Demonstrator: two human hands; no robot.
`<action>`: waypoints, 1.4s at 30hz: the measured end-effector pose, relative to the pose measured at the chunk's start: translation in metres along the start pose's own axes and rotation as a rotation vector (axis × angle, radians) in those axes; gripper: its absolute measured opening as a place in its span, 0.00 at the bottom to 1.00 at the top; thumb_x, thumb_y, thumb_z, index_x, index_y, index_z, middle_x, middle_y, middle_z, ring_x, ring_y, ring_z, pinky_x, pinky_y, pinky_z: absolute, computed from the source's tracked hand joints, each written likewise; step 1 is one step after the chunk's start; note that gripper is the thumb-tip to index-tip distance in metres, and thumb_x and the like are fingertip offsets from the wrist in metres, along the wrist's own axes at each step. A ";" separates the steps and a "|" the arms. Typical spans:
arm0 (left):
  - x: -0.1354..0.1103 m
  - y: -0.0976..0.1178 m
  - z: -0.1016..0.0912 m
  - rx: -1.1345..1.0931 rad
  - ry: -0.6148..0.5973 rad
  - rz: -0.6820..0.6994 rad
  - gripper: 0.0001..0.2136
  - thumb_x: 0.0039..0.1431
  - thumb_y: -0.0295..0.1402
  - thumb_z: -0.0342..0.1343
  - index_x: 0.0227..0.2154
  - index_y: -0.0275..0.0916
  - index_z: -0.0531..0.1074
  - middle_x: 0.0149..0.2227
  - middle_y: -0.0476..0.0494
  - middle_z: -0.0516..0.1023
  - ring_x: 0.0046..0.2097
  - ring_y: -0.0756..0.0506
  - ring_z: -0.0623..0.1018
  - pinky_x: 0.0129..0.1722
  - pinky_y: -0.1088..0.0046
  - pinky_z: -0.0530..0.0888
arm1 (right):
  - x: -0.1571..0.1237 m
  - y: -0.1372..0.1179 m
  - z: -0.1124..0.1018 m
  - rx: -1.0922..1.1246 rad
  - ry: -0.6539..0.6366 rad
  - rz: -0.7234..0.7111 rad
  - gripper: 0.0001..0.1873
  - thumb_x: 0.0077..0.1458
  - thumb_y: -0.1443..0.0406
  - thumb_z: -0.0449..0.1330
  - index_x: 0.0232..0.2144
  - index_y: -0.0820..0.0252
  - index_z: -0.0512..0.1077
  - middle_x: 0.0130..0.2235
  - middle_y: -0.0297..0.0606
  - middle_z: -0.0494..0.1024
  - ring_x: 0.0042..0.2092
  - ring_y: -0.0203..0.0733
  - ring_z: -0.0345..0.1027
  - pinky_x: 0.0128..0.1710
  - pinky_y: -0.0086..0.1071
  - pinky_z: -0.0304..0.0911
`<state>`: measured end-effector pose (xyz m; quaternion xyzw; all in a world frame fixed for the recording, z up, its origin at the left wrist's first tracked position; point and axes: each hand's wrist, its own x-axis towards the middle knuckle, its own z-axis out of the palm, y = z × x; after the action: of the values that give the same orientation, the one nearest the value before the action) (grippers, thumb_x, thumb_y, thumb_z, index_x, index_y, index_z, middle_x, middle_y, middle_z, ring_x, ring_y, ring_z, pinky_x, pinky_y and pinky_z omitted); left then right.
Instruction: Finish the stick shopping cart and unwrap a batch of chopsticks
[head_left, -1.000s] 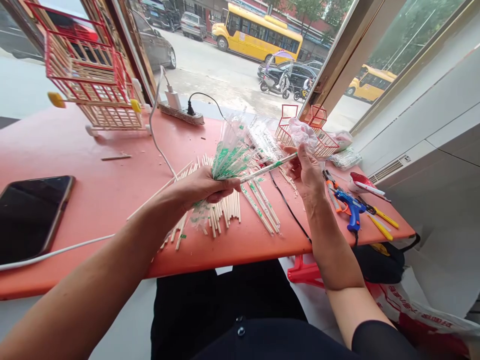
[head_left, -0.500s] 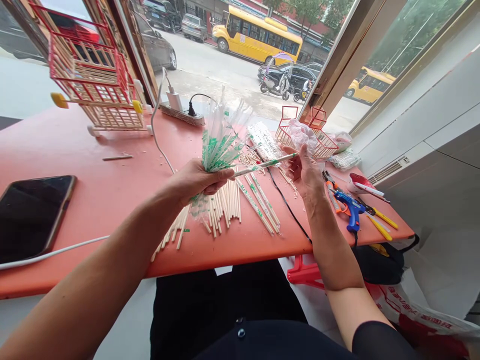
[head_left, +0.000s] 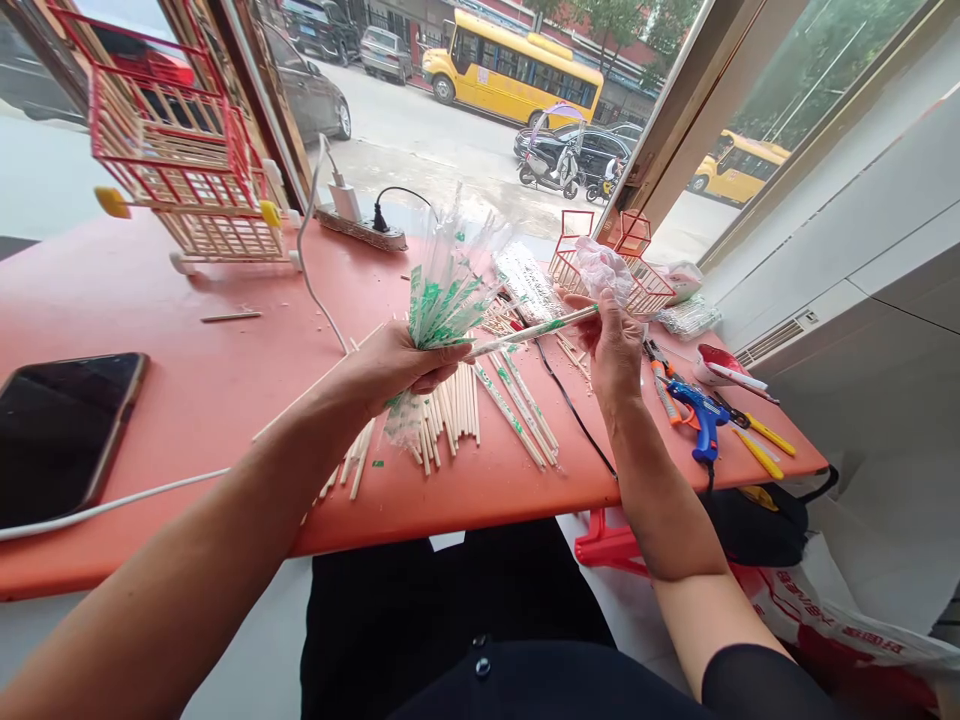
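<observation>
In my left hand, closed, is a bunch of crumpled clear plastic chopstick wrappers with green print. A pair of wrapped chopsticks stretches between both hands; my left fingers meet its near end. My right hand pinches the far end. Beneath, bare wooden chopsticks lie in a loose pile, partly hidden by my left hand and the wrappers. Right of them rest a few wrapped pairs. One bare chopstick shows along the far side of my left forearm.
A stick-built shopping cart stands back left, near a power strip and a phone. At right are a blue glue gun, pliers, a cup of red paint and a smaller red-trimmed stick frame.
A bare chopstick now shows left of my left hand, where none was visible before. The wrapper bunch has shifted slightly right. My grip on the wrapped pair continues.
</observation>
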<state>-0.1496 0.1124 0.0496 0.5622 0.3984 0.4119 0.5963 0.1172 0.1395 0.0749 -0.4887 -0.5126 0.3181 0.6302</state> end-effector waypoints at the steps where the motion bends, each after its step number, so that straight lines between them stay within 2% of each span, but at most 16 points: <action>1: 0.000 0.002 0.002 -0.006 -0.017 -0.009 0.16 0.56 0.40 0.72 0.25 0.37 0.72 0.16 0.56 0.59 0.19 0.56 0.55 0.18 0.77 0.50 | 0.002 0.001 -0.001 0.020 0.021 0.001 0.32 0.63 0.37 0.60 0.38 0.54 0.88 0.29 0.37 0.84 0.25 0.33 0.62 0.23 0.31 0.55; 3: -0.001 0.004 0.006 -0.016 -0.039 -0.024 0.19 0.54 0.40 0.73 0.22 0.39 0.68 0.16 0.56 0.59 0.19 0.56 0.55 0.18 0.77 0.50 | 0.005 0.003 -0.004 0.072 0.041 0.015 0.27 0.62 0.40 0.62 0.33 0.54 0.87 0.26 0.35 0.81 0.23 0.31 0.59 0.23 0.30 0.53; 6: -0.002 0.007 0.008 -0.040 -0.044 -0.029 0.22 0.54 0.42 0.74 0.21 0.40 0.66 0.17 0.55 0.59 0.20 0.56 0.55 0.19 0.77 0.51 | 0.010 0.006 -0.007 0.135 0.050 0.033 0.23 0.59 0.43 0.66 0.29 0.54 0.85 0.26 0.34 0.81 0.23 0.29 0.59 0.22 0.30 0.51; 9: -0.003 0.007 0.003 -0.048 -0.066 -0.023 0.24 0.55 0.43 0.74 0.20 0.40 0.65 0.18 0.54 0.60 0.20 0.56 0.56 0.19 0.78 0.52 | 0.015 0.005 -0.012 0.193 0.080 0.037 0.26 0.57 0.40 0.67 0.29 0.54 0.84 0.27 0.34 0.81 0.23 0.30 0.61 0.21 0.30 0.50; 12: -0.003 0.006 -0.004 -0.059 -0.077 -0.014 0.21 0.54 0.43 0.75 0.22 0.39 0.69 0.19 0.53 0.61 0.21 0.55 0.57 0.19 0.77 0.52 | 0.020 0.003 -0.018 0.204 0.091 0.068 0.31 0.56 0.34 0.65 0.30 0.55 0.82 0.29 0.35 0.83 0.24 0.31 0.61 0.20 0.30 0.51; 16: -0.001 0.001 -0.007 -0.083 -0.006 -0.035 0.19 0.52 0.39 0.75 0.22 0.40 0.69 0.19 0.54 0.59 0.21 0.55 0.56 0.19 0.76 0.50 | 0.017 0.004 -0.015 0.128 0.012 0.102 0.32 0.59 0.34 0.64 0.34 0.55 0.82 0.30 0.35 0.81 0.25 0.32 0.63 0.21 0.30 0.55; 18: -0.002 0.000 -0.005 -0.066 0.033 -0.040 0.18 0.53 0.38 0.75 0.22 0.40 0.69 0.18 0.55 0.58 0.21 0.55 0.55 0.20 0.75 0.49 | 0.013 0.006 -0.011 0.130 -0.056 0.105 0.30 0.58 0.35 0.67 0.36 0.54 0.83 0.28 0.33 0.78 0.25 0.32 0.63 0.21 0.30 0.56; 21: -0.003 0.004 -0.004 -0.043 0.036 -0.062 0.13 0.55 0.37 0.74 0.27 0.38 0.75 0.19 0.56 0.57 0.22 0.55 0.56 0.21 0.75 0.49 | 0.013 0.009 -0.009 0.148 -0.133 0.127 0.26 0.56 0.39 0.71 0.37 0.54 0.84 0.29 0.33 0.79 0.27 0.32 0.67 0.23 0.30 0.60; 23: -0.004 0.008 -0.007 -0.092 0.045 -0.055 0.17 0.56 0.38 0.75 0.25 0.38 0.72 0.19 0.57 0.55 0.21 0.56 0.55 0.21 0.75 0.49 | 0.019 0.010 -0.015 0.157 -0.068 0.112 0.24 0.58 0.41 0.71 0.37 0.54 0.83 0.31 0.34 0.80 0.28 0.33 0.70 0.24 0.30 0.64; 25: -0.005 0.011 -0.014 -0.186 0.061 -0.024 0.21 0.57 0.40 0.75 0.23 0.39 0.67 0.19 0.58 0.54 0.21 0.56 0.53 0.20 0.75 0.49 | 0.027 0.010 -0.023 0.186 0.099 0.052 0.22 0.61 0.43 0.69 0.38 0.54 0.83 0.33 0.34 0.81 0.30 0.34 0.72 0.26 0.30 0.68; 28: -0.005 0.018 -0.030 -0.333 0.093 0.033 0.16 0.61 0.41 0.74 0.32 0.38 0.74 0.19 0.60 0.53 0.21 0.56 0.51 0.20 0.75 0.50 | 0.037 0.012 -0.036 0.234 0.291 -0.064 0.20 0.63 0.45 0.68 0.43 0.52 0.84 0.36 0.33 0.83 0.32 0.33 0.74 0.30 0.28 0.73; 30: -0.007 0.025 -0.041 -0.401 0.132 0.063 0.12 0.65 0.41 0.71 0.36 0.38 0.77 0.19 0.60 0.52 0.22 0.55 0.50 0.20 0.75 0.50 | 0.040 0.016 -0.039 0.209 0.297 -0.127 0.21 0.63 0.45 0.67 0.46 0.51 0.85 0.36 0.33 0.82 0.32 0.33 0.74 0.32 0.29 0.74; 32: -0.010 0.034 -0.048 -0.442 0.190 0.092 0.11 0.68 0.37 0.69 0.33 0.39 0.75 0.19 0.60 0.51 0.22 0.54 0.48 0.20 0.76 0.50 | 0.041 0.019 -0.039 0.142 0.266 -0.169 0.23 0.63 0.42 0.65 0.46 0.51 0.86 0.34 0.33 0.81 0.32 0.34 0.74 0.33 0.30 0.75; 36: -0.018 0.048 -0.054 -0.554 0.428 0.207 0.15 0.73 0.30 0.62 0.28 0.39 0.71 0.17 0.59 0.53 0.21 0.54 0.46 0.20 0.77 0.51 | 0.037 0.017 -0.032 0.085 0.293 -0.183 0.24 0.62 0.42 0.64 0.42 0.54 0.85 0.34 0.33 0.79 0.33 0.35 0.75 0.36 0.32 0.77; 39: -0.022 0.053 -0.052 -0.565 0.474 0.254 0.14 0.72 0.30 0.63 0.28 0.41 0.71 0.17 0.59 0.53 0.22 0.53 0.46 0.21 0.75 0.52 | 0.020 0.011 -0.017 0.035 0.209 -0.181 0.20 0.63 0.45 0.65 0.39 0.53 0.84 0.35 0.34 0.81 0.35 0.36 0.76 0.38 0.34 0.78; 42: -0.022 0.052 -0.047 -0.518 0.443 0.267 0.12 0.67 0.31 0.67 0.29 0.41 0.73 0.18 0.59 0.53 0.23 0.52 0.46 0.21 0.73 0.51 | -0.009 0.007 0.003 -0.081 -0.053 -0.287 0.13 0.66 0.50 0.66 0.39 0.49 0.86 0.44 0.36 0.83 0.39 0.38 0.78 0.42 0.38 0.80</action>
<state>-0.2032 0.1094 0.0999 0.3368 0.3235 0.6852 0.5590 0.1124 0.1343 0.0647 -0.4269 -0.6059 0.2166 0.6354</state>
